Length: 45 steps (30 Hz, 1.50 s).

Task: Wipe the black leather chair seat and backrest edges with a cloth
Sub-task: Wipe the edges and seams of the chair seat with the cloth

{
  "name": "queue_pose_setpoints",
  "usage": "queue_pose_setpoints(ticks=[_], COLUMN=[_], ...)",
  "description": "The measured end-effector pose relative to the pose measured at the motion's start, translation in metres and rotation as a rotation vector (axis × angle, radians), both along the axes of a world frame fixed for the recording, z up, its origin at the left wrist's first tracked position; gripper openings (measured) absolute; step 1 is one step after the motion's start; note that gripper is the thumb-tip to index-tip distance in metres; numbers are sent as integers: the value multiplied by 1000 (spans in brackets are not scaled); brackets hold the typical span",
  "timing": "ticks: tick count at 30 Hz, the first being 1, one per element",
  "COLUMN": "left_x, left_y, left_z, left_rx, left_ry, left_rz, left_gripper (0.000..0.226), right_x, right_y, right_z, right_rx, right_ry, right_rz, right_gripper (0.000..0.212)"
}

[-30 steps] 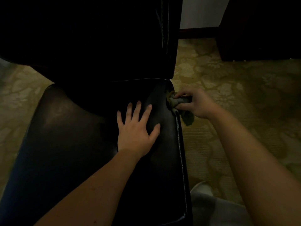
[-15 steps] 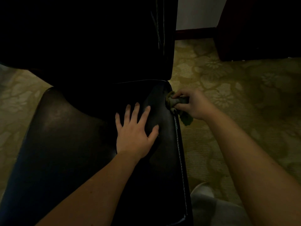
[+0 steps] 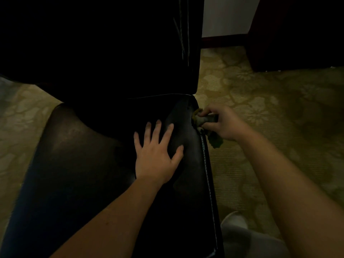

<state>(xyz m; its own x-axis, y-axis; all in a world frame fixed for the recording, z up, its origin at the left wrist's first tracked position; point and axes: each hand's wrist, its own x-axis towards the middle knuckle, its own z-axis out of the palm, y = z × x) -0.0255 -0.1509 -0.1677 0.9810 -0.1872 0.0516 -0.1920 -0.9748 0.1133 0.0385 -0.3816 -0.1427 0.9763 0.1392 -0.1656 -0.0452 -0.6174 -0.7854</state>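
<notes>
The black leather chair seat (image 3: 78, 164) fills the lower left of the view, and its backrest (image 3: 111, 43) rises dark at the top. My left hand (image 3: 156, 155) lies flat on the seat with its fingers spread, near the seat's right edge. A bunched green cloth (image 3: 200, 120) is gripped in my right hand (image 3: 223, 121), pressed against the seat's right edge close to the back corner. A loose end of the cloth hangs below the hand. The stitched seam (image 3: 208, 175) runs down the seat's right side.
Patterned yellowish carpet (image 3: 270, 108) surrounds the chair. Dark furniture (image 3: 297, 34) stands at the upper right, beside a pale wall with a dark skirting board (image 3: 223, 40). A white slipper (image 3: 234, 222) and a grey trouser leg show at the bottom right.
The right hand with the cloth has stayed at the seat's rear right edge, shifting only slightly. The left hand has not moved on the seat.
</notes>
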Motion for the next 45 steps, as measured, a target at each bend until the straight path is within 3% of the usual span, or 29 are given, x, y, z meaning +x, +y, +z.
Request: queue_pose_setpoints(ticks=[3,11,17,22,26,34,40,45], left_x=[-1,2,2,4,8,-23,-63,-66], left_y=[0,-1,-1,-3,-4,9,20,18], left_z=[1,0,3,15,29,46,26,22], left_rx=[-8,3,13,67,100,67,-13,-54], left_ry=[-4,-2,12,71,155,351,266,195], left_rz=[-5,14,6,2,-1,-132,-161,-135], left_gripper=[69,69,71,73,71,76,78,73], right_x=[-1,-11,-19,-29,-33,-53,-47,-44], right_y=[-4,23,11,36,40,21,40,17], right_z=[3,-15,2,-8,-5,10,-2,9], right_rx=[21,-70,-25,-70,-91,-81,-43,-4], right_ry=[75,-209,-1,-159,-199,6,-137,66], right_rz=[42,-179,-84,-313,-325,-119,-326,-166], right_gripper=[27,24,22,21,21,29,28,26])
